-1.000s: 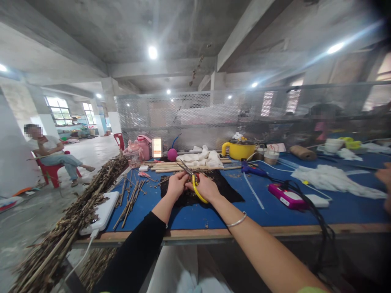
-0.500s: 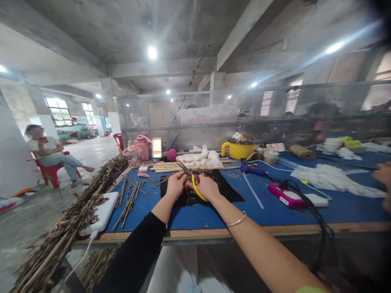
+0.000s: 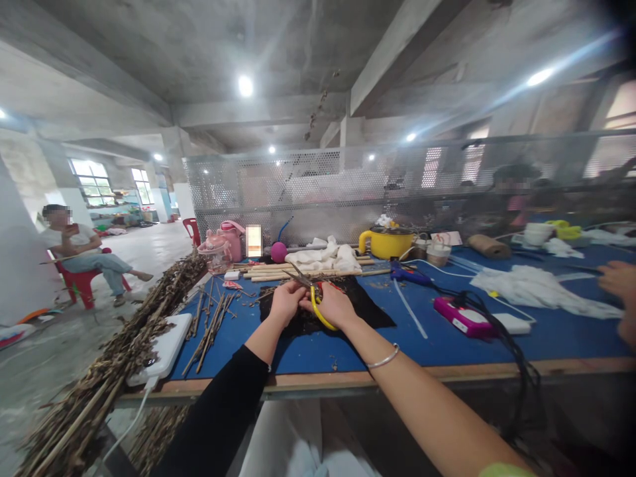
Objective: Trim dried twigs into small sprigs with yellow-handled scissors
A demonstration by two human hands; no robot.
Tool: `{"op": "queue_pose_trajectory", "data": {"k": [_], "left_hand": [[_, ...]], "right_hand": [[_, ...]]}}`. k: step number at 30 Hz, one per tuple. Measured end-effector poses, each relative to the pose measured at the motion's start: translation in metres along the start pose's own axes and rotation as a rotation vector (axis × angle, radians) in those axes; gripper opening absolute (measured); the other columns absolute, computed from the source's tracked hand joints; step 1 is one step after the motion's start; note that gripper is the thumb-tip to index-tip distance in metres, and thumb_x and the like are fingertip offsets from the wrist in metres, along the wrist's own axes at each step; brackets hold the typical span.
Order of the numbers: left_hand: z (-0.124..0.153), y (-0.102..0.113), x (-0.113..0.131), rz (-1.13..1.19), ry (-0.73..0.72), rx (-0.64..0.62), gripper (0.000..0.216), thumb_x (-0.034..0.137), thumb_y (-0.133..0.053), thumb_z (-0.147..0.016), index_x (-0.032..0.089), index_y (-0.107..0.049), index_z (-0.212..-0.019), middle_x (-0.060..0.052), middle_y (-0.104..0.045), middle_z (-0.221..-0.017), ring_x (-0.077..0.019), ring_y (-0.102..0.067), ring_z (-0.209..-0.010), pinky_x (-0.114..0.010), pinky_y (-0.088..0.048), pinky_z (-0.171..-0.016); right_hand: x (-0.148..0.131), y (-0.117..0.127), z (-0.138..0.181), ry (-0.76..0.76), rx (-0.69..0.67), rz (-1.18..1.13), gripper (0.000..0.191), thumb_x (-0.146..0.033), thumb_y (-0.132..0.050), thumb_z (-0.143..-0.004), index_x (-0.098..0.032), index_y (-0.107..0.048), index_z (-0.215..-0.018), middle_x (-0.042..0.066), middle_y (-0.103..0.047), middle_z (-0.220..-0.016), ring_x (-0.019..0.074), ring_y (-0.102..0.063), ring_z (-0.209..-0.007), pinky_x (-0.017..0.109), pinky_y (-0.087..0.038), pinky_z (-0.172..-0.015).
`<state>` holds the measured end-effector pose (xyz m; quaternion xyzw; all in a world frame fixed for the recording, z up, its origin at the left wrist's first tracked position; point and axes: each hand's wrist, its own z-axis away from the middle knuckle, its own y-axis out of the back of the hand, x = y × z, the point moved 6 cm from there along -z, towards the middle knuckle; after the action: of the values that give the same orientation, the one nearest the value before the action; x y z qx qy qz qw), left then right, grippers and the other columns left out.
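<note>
Still, both hands (image 3: 336, 306) (barely shifted) meet at the yellow-handled scissors (image 3: 315, 303).

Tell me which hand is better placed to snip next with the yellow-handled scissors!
Probably the right hand: it grips the scissors by the handles. The left hand is near the blades instead; whether it pinches anything is too small to tell.

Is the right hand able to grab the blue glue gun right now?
Probably not: the right hand holds the yellow-handled scissors. Without them, likely yes: past the black cloth, nothing tall stands between it and the glue gun.
</note>
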<state>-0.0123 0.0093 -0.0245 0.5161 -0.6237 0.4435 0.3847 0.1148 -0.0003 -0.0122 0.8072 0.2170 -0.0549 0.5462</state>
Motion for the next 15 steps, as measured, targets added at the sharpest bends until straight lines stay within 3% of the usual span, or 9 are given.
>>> {"op": "queue_pose_trajectory", "data": {"k": [8, 15], "left_hand": [[-0.0018, 0.0011, -0.0053, -0.031, 0.000, 0.007, 0.029, 0.021, -0.065, -0.063, 0.013, -0.066, -0.091, -0.007, -0.068, -0.082, -0.0161, -0.060, -0.074, -0.027, -0.047, -0.070], [0.0016, -0.0010, -0.0085, 0.016, 0.086, 0.017, 0.030, 0.023, -0.065, -0.064, 0.013, -0.065, -0.092, -0.005, -0.067, -0.074, -0.0125, -0.057, -0.057, -0.024, -0.046, -0.054]], "right_hand": [[0.0024, -0.0032, -0.0026, 0.009, 0.029, -0.015, 0.058, -0.065, -0.053, -0.063, -0.016, -0.048, -0.094, 0.011, -0.059, -0.097, 0.0252, -0.057, -0.091, 0.031, -0.039, -0.072], [0.0018, -0.0041, -0.0011, -0.029, -0.049, -0.053, 0.059, -0.067, -0.050, -0.065, -0.017, -0.048, -0.096, 0.011, -0.061, -0.097, 0.0255, -0.058, -0.091, 0.030, -0.040, -0.070]]}}
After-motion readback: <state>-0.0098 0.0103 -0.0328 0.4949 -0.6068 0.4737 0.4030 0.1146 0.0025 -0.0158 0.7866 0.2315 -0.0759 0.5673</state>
